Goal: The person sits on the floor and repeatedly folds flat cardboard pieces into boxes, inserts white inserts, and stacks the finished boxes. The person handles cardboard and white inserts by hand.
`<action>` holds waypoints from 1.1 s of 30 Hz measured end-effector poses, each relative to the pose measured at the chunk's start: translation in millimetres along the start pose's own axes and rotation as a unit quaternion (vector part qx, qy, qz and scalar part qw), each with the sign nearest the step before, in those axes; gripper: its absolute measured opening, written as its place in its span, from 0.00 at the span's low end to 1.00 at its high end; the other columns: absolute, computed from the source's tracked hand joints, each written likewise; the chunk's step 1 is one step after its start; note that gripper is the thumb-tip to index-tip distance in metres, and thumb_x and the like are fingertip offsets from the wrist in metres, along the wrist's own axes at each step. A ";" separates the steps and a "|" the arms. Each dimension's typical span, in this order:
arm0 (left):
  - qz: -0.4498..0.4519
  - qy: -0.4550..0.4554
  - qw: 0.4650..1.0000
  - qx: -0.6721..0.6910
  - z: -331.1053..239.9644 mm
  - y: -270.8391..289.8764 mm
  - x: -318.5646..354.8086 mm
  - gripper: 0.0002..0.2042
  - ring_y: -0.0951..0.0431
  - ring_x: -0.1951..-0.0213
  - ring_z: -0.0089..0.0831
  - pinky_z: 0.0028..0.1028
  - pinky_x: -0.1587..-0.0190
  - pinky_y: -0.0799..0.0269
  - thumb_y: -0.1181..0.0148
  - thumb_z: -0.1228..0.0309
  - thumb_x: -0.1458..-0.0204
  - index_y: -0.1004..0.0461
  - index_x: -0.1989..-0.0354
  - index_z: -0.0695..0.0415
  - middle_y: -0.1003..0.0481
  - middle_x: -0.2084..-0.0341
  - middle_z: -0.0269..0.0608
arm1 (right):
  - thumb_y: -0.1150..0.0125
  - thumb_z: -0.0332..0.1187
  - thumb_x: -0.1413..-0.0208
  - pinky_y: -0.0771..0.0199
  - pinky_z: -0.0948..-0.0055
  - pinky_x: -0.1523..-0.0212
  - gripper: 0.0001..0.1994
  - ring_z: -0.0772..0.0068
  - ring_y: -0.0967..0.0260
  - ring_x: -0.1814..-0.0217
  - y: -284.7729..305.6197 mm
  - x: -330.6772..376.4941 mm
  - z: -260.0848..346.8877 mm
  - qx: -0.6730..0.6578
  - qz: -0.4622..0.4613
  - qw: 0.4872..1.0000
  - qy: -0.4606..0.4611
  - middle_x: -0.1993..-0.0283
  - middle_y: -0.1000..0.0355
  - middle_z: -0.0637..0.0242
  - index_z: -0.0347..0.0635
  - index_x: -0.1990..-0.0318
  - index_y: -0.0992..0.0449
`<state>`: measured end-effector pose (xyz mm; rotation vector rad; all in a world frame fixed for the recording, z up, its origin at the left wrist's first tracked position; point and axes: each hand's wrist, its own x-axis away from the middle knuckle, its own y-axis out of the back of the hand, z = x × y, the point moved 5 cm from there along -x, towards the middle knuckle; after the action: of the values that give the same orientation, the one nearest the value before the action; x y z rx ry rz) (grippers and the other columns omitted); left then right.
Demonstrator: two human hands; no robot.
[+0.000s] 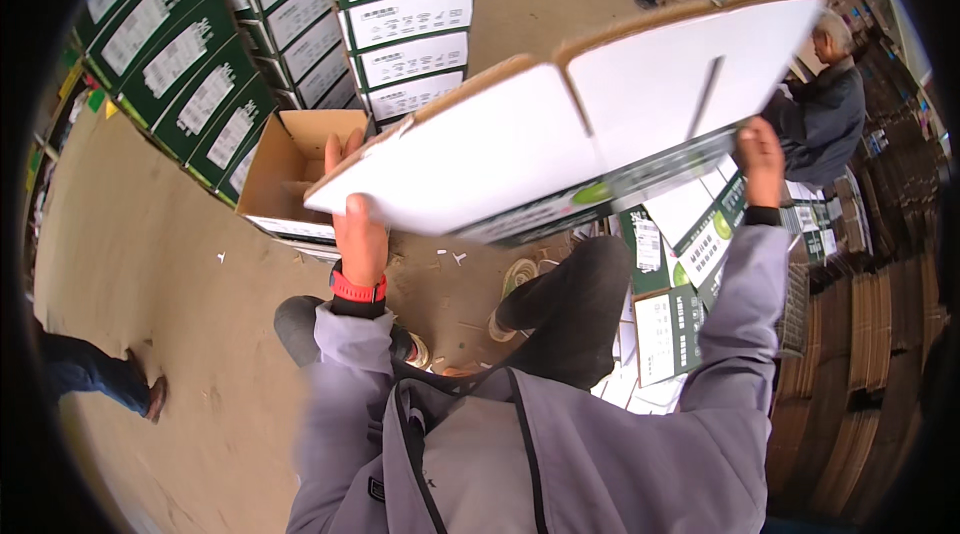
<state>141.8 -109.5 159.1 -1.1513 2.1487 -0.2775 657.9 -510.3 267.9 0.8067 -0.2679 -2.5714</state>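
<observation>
I hold a large white carton (520,134) with green printed sides up in front of me, its bottom flaps facing me and tilted up to the right. My left hand (357,224) grips its lower left corner, thumb on the white flap; a red band sits on that wrist. My right hand (760,159) clasps its right edge. My grey sleeves and dark trousers show below.
An open brown carton (290,169) stands on the floor at the left. Tall stacks of green and white cartons (200,54) rise behind it. Flat printed sheets (690,264) lie at the right, next to piles of brown cardboard (870,354). A seated person (825,114) is at the right, someone's leg (95,374) at the left.
</observation>
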 end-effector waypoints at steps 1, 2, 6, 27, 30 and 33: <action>-0.010 -0.003 1.000 -0.001 -25.6 -7.7 5.4 0.53 0.35 0.28 0.43 0.41 0.25 0.42 0.39 0.36 0.37 0.52 0.18 0.66 0.37 0.26 0.56 | 0.37 0.40 0.27 0.30 0.71 0.36 0.21 0.73 0.27 0.41 -58.9 5.0 -5.2 0.013 0.034 0.999 0.006 0.42 0.22 0.66 0.36 0.36 0.23; -0.024 -0.014 0.996 -0.087 -29.1 7.1 13.0 0.51 0.32 0.31 0.42 0.41 0.27 0.39 0.39 0.37 0.37 0.48 0.20 0.67 0.34 0.28 0.55 | 0.40 0.42 0.26 0.32 0.70 0.35 0.22 0.73 0.28 0.40 -106.8 15.5 -10.0 -0.010 0.018 0.999 0.040 0.41 0.22 0.66 0.35 0.35 0.24; -0.113 -0.040 0.959 -0.259 1.9 85.1 50.4 0.38 0.25 0.40 0.36 0.36 0.35 0.31 0.34 0.51 0.35 0.37 0.26 0.67 0.26 0.40 0.50 | 0.52 0.46 0.21 0.33 0.69 0.34 0.24 0.73 0.29 0.38 -249.3 45.9 -76.0 -0.287 0.048 0.955 -0.054 0.40 0.24 0.66 0.34 0.36 0.26; -0.224 0.213 0.914 -0.262 67.8 174.5 126.4 0.45 0.31 0.36 0.40 0.38 0.32 0.34 0.27 0.65 0.41 0.51 0.22 0.66 0.33 0.35 0.54 | 0.26 0.32 0.47 0.42 0.58 0.22 0.55 0.54 0.46 0.19 -364.1 162.6 -138.8 -0.271 0.161 0.917 -0.246 0.17 0.49 0.52 0.42 0.16 0.58; -0.175 0.234 0.931 -0.218 61.5 131.7 122.1 0.42 0.30 0.36 0.39 0.35 0.31 0.33 0.31 0.73 0.42 0.50 0.22 0.67 0.33 0.34 0.55 | 0.40 0.22 0.51 0.39 0.61 0.23 0.51 0.54 0.42 0.21 -368.1 161.6 -119.5 -0.302 0.203 0.901 -0.236 0.18 0.47 0.52 0.45 0.16 0.55; -0.061 0.178 0.912 -0.366 84.1 86.9 136.4 0.38 0.31 0.31 0.47 0.39 0.27 0.38 0.34 0.72 0.42 0.44 0.24 0.70 0.34 0.31 0.61 | 0.41 0.23 0.49 0.39 0.63 0.24 0.48 0.55 0.41 0.21 -406.1 181.6 -96.7 -0.275 0.312 0.885 -0.210 0.19 0.44 0.51 0.46 0.16 0.51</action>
<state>87.3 -157.4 -8.1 -1.7593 2.5984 0.3331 440.9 -237.1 -24.6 -0.0640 0.0799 -2.0011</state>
